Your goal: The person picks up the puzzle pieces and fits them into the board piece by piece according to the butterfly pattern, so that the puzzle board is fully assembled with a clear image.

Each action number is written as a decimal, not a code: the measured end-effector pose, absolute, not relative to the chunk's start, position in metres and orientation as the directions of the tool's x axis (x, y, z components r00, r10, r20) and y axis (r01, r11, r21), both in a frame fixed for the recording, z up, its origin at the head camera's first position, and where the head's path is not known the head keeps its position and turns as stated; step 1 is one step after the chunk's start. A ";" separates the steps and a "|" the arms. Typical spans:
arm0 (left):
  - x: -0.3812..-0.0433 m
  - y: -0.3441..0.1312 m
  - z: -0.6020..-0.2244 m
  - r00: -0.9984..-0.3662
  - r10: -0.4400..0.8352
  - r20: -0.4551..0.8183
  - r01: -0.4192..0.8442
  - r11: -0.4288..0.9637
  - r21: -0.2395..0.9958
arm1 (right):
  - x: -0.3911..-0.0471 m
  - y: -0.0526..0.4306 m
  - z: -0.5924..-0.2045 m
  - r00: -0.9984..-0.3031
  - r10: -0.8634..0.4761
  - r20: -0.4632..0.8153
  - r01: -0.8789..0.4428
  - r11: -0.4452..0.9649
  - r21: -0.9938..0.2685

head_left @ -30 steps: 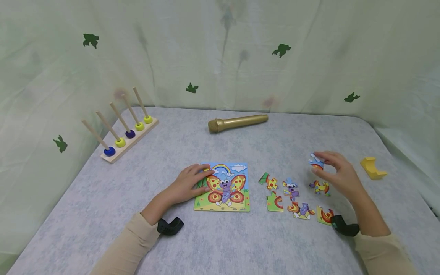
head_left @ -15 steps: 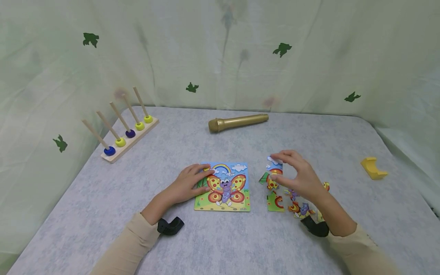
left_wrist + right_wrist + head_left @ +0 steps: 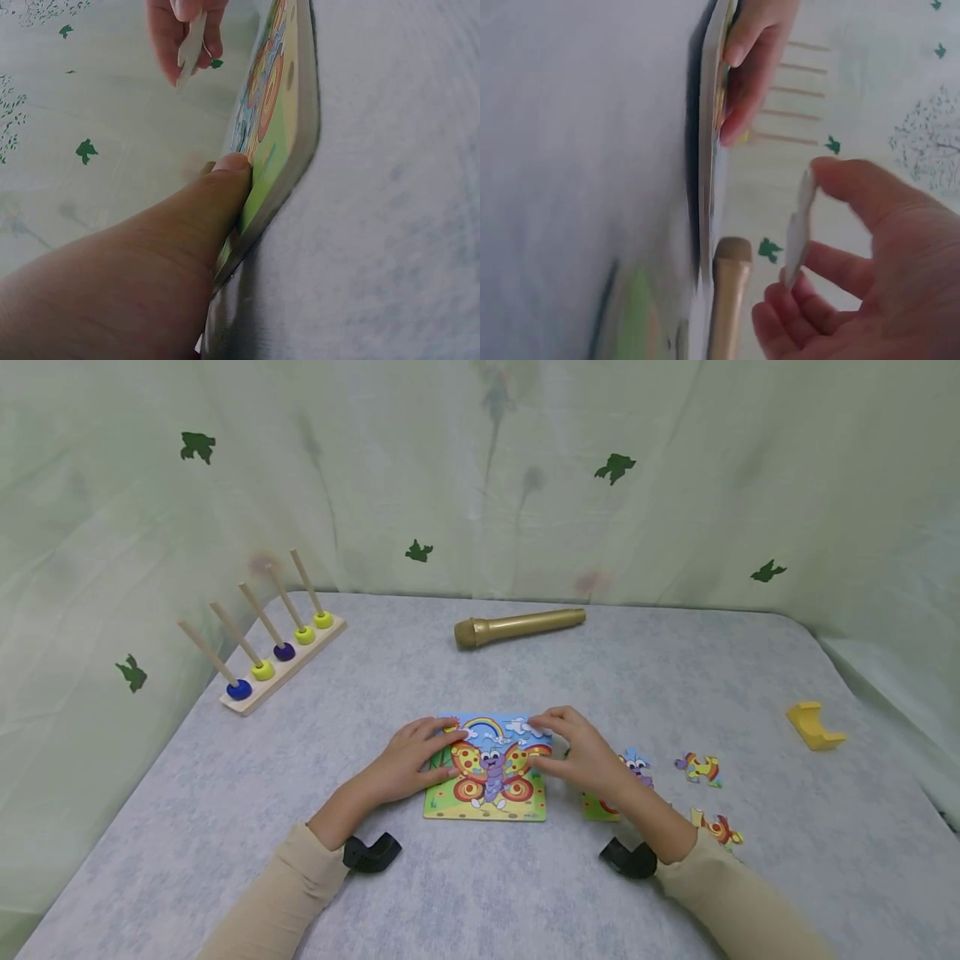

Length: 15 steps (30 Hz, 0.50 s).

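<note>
A square butterfly picture board (image 3: 487, 806) with a rainbow and clouds lies flat on the table. My left hand (image 3: 411, 762) rests on its left side, fingers spread over the picture; the thumb (image 3: 225, 176) lies on the board's face. Over the upper right corner, my right hand (image 3: 588, 760) pinches a thin jigsaw piece (image 3: 800, 229) between thumb and fingers. In the left wrist view this piece is edge-on, raised off the board. Loose jigsaw pieces lie to the right, such as a yellow-and-red one (image 3: 702, 769) and a purple-faced one (image 3: 636, 766); my right forearm covers others.
At the back lies a gold toy microphone (image 3: 519, 627). A wooden peg stand (image 3: 281, 672) with blue and yellow rings is at the back left. A yellow curved block (image 3: 815, 727) sits far right. A pale curtain (image 3: 480, 485) hangs behind the table.
My right hand has carried the jigsaw piece leftward, from above the loose pieces to over the board's upper right corner. My left hand has stayed on the board.
</note>
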<state>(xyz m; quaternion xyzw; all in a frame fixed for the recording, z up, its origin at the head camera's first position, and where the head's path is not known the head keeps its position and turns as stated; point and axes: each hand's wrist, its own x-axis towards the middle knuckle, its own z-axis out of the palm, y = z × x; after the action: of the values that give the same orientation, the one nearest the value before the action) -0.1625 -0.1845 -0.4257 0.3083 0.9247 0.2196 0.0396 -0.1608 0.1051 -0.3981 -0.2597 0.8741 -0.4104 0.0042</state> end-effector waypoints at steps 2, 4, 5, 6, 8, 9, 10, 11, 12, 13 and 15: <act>-0.163 -0.185 -0.426 -0.806 0.588 0.062 0.553 0.713 0.431 | -0.164 0.102 -0.402 -0.863 -0.468 0.191 -0.451 0.541 -0.709; -0.163 -0.184 -0.426 -0.806 0.588 0.062 0.553 0.712 0.434 | -0.166 0.099 -0.406 -0.861 -0.476 0.180 -0.453 0.553 -0.699; -0.163 -0.184 -0.426 -0.807 0.587 0.061 0.551 0.713 0.434 | -0.168 0.097 -0.407 -0.860 -0.479 0.177 -0.455 0.560 -0.692; -0.163 -0.184 -0.425 -0.808 0.586 0.060 0.550 0.713 0.435 | -0.169 0.096 -0.408 -0.858 -0.482 0.176 -0.457 0.561 -0.690; -0.163 -0.184 -0.425 -0.810 0.584 0.056 0.545 0.713 0.440 | -0.171 0.093 -0.410 -0.857 -0.486 0.172 -0.458 0.565 -0.686; -0.163 -0.184 -0.425 -0.810 0.584 0.053 0.543 0.714 0.442 | -0.172 0.092 -0.411 -0.856 -0.489 0.170 -0.461 0.569 -0.681; -0.163 -0.184 -0.424 -0.811 0.583 0.049 0.541 0.715 0.443 | -0.173 0.091 -0.412 -0.854 -0.493 0.167 -0.463 0.574 -0.676; -0.162 -0.184 -0.424 -0.812 0.582 0.045 0.538 0.717 0.443 | -0.174 0.089 -0.413 -0.855 -0.494 0.159 -0.461 0.582 -0.670; -0.162 -0.184 -0.424 -0.813 0.581 0.042 0.536 0.718 0.444 | -0.175 0.088 -0.414 -0.856 -0.494 0.152 -0.458 0.590 -0.665; -0.162 -0.184 -0.423 -0.814 0.580 0.039 0.534 0.720 0.443 | -0.177 0.087 -0.415 -0.859 -0.493 0.143 -0.454 0.601 -0.657; -0.162 -0.183 -0.422 -0.816 0.578 0.035 0.532 0.724 0.440 | -0.179 0.085 -0.416 -0.859 -0.495 0.132 -0.455 0.617 -0.642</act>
<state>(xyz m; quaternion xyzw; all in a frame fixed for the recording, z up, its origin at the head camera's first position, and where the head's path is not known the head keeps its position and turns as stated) -0.1622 -0.1833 -0.4224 0.2992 0.9269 0.2206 0.0522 -0.1787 0.0854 -0.4162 -0.2642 0.8988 -0.3485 0.0288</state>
